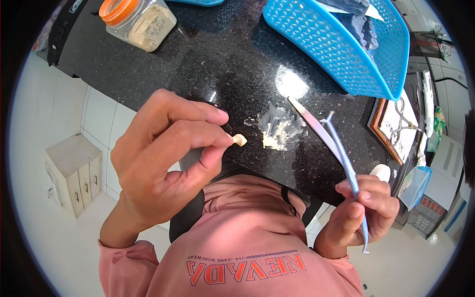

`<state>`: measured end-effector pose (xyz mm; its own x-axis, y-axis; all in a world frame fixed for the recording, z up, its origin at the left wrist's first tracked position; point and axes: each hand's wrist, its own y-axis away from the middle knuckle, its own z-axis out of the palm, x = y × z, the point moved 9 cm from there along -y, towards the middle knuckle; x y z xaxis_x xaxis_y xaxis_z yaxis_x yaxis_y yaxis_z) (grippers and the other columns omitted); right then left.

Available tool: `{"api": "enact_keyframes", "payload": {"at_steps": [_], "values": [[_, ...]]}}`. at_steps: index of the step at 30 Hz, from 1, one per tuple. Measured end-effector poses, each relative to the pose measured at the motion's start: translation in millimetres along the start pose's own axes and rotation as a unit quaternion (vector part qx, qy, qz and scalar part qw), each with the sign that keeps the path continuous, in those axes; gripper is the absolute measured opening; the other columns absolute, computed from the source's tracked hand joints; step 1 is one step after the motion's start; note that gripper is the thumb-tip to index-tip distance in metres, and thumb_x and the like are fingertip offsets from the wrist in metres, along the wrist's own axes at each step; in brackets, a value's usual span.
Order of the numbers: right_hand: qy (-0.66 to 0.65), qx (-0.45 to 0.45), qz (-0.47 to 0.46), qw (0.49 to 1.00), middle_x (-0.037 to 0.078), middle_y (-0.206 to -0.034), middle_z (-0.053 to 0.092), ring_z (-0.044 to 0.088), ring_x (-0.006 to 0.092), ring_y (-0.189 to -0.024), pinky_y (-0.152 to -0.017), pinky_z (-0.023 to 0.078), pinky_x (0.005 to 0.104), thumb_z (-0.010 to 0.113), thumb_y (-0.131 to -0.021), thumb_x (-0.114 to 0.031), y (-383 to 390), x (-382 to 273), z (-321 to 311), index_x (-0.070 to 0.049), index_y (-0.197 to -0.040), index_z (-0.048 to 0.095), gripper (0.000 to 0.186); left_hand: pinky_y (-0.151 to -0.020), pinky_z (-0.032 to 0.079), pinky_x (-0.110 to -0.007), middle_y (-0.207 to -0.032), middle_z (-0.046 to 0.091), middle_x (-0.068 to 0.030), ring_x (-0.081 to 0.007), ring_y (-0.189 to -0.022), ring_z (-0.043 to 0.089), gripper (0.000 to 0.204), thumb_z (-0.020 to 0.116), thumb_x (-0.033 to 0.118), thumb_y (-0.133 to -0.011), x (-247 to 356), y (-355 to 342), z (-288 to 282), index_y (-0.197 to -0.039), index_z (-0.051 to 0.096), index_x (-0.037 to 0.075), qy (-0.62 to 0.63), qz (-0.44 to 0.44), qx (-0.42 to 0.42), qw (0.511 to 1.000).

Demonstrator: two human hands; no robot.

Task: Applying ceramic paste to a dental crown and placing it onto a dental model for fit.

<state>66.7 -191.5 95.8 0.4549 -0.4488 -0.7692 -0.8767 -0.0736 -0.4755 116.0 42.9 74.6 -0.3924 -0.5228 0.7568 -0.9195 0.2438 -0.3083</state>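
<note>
My left hand (173, 153) pinches a small cream-coloured, tooth-shaped piece (240, 140) between thumb and fingertips, above the counter's near edge. It looks like a dental crown. Beside it, a smear of cream and whitish paste (277, 134) lies on the black speckled counter (217, 64). At the right, my right hand (366, 210) is closed around two slender tools. One is a spatula (316, 126) with a pinkish, shiny blade angled toward the smear. The other, a bluish dental instrument (341, 148), has a forked-looking upper end and a hooked lower end. My fingers partly cover their handles.
Far left stands a clear jar (153, 27) of cream powder with an orange lid. A blue perforated basket (341, 54) holding grey-blue pieces sits far right. Near it lie scissors (400, 123) on a wood-edged board (383, 126) and a white round object (381, 172).
</note>
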Motion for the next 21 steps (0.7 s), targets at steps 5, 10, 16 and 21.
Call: {"api": "enact_keyframes", "payload": {"at_steps": [5,10,16,21], "values": [[-0.035,-0.03,-0.014,0.999,0.016,-0.085,0.063,0.066,0.0215,-0.067,-0.062,0.052,0.0311,0.066,-0.086,-0.004,-0.1,1.7,6.3,0.0,-0.102,0.053,0.022,-0.072,0.05,-0.026,-0.087,0.058,-0.0099,-0.0196,-0.087,0.065,0.024,0.068,-0.018,-0.065,-5.9,-1.0,-2.3,-0.082,0.067,-0.001,0.008,-0.032,-0.006,0.999],[-0.102,0.056,-0.019,0.993,0.021,-0.092,0.066,0.068,0.0246,-0.071,-0.062,0.055,0.032,0.064,-0.092,-0.007,1.0,-6.3,7.2,0.002,-0.108,0.055,0.02,-0.069,0.047,-0.024,-0.088,0.059,-0.0092,-0.0179,-0.088,0.065,0.022,0.067,-0.017,-0.069,-2.3,-4.0,-4.8,-0.084,0.066,0.0,0.04,-0.026,0.011,0.999],[-0.007,-0.015,-0.076,0.997,0.014,-0.082,0.069,0.066,0.0204,-0.059,-0.049,0.051,0.025,0.082,-0.069,-0.007,-10.9,-31.0,46.4,0.003,-0.1,0.068,0.035,-0.068,0.046,-0.023,-0.09,0.058,-0.0089,-0.018,-0.091,0.065,0.018,0.066,-0.011,-0.076,3.0,6.9,-7.1,-0.088,0.064,0.002,0.09,-0.078,0.045,0.992],[-0.007,-0.061,-0.035,0.998,0.011,-0.078,0.069,0.063,0.0171,-0.055,-0.046,0.048,0.0239,0.084,-0.068,-0.01,-23.0,-32.7,68.2,0.002,-0.095,0.07,0.033,-0.076,0.051,-0.028,-0.091,0.057,-0.0102,-0.0203,-0.089,0.066,0.012,0.069,-0.005,-0.078,30.0,12.6,-16.3,-0.085,0.063,0.003,0.133,-0.069,0.075,0.986]]}}
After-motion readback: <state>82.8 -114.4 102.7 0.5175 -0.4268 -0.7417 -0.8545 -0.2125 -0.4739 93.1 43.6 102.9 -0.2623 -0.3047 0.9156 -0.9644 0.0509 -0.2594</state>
